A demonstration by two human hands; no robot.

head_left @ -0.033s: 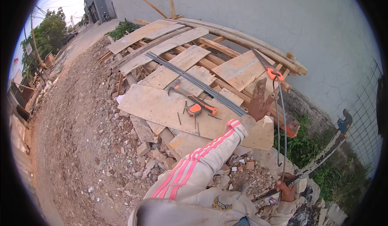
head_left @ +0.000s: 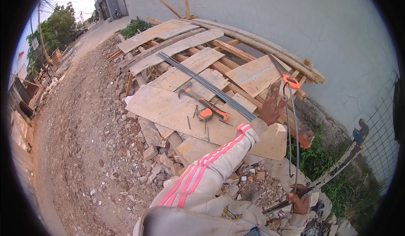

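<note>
My left hand (head_left: 273, 104) is stretched over the boards with its fingers extended. It is beside a thin grey metal rod (head_left: 296, 143) bent into a narrow loop at the top and a hook at the lower end; whether they touch is unclear. At the lower right, my right hand (head_left: 300, 203) is closed round a long worn metal bar (head_left: 333, 173) with a blue hooked head (head_left: 360, 134). The bent rod's long leg runs down to this same hand. Straight grey rods (head_left: 206, 85) lie bundled on the boards, their near ends by my left wrist.
On a plywood board (head_left: 164, 109) lie a claw hammer (head_left: 204, 102), an orange tape measure (head_left: 205, 114) and several nails (head_left: 189, 122). A handsaw (head_left: 290, 79) with orange handle rests further right. Rubble (head_left: 105, 151) covers the left; a grey wall (head_left: 295, 21) stands behind.
The whole view has shifted slightly, so the boards and tools sit a little to the right and the bar's head lower. Both hands keep nearly the same pose.
</note>
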